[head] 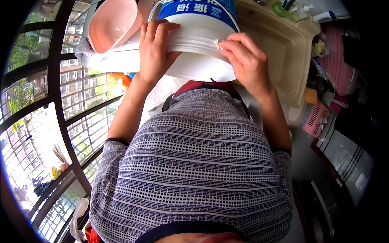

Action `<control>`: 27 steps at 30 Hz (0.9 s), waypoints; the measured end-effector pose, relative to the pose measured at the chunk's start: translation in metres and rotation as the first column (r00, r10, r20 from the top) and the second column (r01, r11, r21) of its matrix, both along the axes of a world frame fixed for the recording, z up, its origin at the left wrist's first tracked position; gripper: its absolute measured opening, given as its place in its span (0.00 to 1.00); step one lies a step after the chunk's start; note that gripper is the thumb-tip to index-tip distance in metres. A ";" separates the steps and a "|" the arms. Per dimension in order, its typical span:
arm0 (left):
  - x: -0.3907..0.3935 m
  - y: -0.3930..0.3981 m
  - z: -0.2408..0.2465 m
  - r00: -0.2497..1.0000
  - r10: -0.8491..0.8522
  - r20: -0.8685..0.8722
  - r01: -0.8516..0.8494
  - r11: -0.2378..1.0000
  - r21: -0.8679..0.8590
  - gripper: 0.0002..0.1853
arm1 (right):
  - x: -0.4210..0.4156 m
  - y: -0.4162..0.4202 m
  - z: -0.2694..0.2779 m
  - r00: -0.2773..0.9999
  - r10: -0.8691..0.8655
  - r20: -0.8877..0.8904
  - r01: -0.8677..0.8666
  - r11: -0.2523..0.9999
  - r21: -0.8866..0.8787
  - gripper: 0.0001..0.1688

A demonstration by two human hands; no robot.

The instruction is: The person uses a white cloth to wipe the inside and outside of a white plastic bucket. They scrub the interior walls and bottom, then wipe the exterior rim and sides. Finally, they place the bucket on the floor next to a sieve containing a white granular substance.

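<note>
A white plastic bucket with a blue printed band lies tilted, its mouth facing my body. My left hand grips the bucket's rim at the left, the thumb inside the mouth and the fingers over the outer wall. At the rim's right side, my right hand has thumb and forefinger pinched together on a small whitish scrap against the ridged outer edge. What the scrap is made of I cannot tell. The thin bucket handle shows at the upper left. The deep inside of the bucket is hidden.
A beige sink basin stands behind and right of the bucket. At the left, a pink plastic basin rests tilted near a barred window. Bottles and a pink slotted basket are at the right.
</note>
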State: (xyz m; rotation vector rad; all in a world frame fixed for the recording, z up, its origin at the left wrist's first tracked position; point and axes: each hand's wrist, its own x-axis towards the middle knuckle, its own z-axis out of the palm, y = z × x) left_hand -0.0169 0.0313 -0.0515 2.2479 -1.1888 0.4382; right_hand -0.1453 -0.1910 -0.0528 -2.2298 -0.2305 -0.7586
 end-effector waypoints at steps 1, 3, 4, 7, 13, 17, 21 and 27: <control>0.002 0.001 -0.001 1.000 -0.001 -0.006 0.001 1.000 -0.006 0.34 | 0.004 0.000 0.000 1.000 0.016 0.000 -0.016 1.000 0.000 0.10; 0.005 0.003 -0.004 1.000 -0.006 -0.012 0.006 1.000 -0.021 0.34 | 0.011 0.001 0.001 0.999 0.047 0.004 -0.047 0.999 -0.001 0.10; 0.007 0.004 -0.005 1.000 -0.004 -0.013 0.004 0.999 -0.037 0.34 | 0.015 0.001 0.001 0.998 0.062 0.008 -0.062 0.998 0.018 0.10; 0.012 0.004 -0.008 0.999 -0.017 -0.030 0.015 0.999 -0.049 0.34 | 0.018 0.002 0.002 0.999 0.041 0.009 -0.042 0.999 0.005 0.10; 0.007 0.001 -0.009 0.999 -0.033 -0.021 0.033 0.999 -0.040 0.34 | 0.007 0.005 0.005 0.995 -0.077 -0.063 0.072 0.994 -0.077 0.12; 0.008 -0.003 -0.009 0.999 -0.043 0.014 0.044 0.998 -0.036 0.34 | 0.011 0.004 0.002 0.997 -0.077 -0.015 0.074 0.991 -0.108 0.10; 0.007 -0.002 -0.004 0.999 -0.043 -0.017 0.042 0.997 -0.059 0.33 | 0.030 0.015 -0.006 0.989 -0.042 0.139 0.066 0.982 -0.175 0.09; 0.006 -0.011 -0.013 0.999 -0.016 0.036 0.018 0.998 -0.067 0.29 | 0.065 0.051 0.004 0.976 0.036 0.216 0.040 0.940 -0.338 0.07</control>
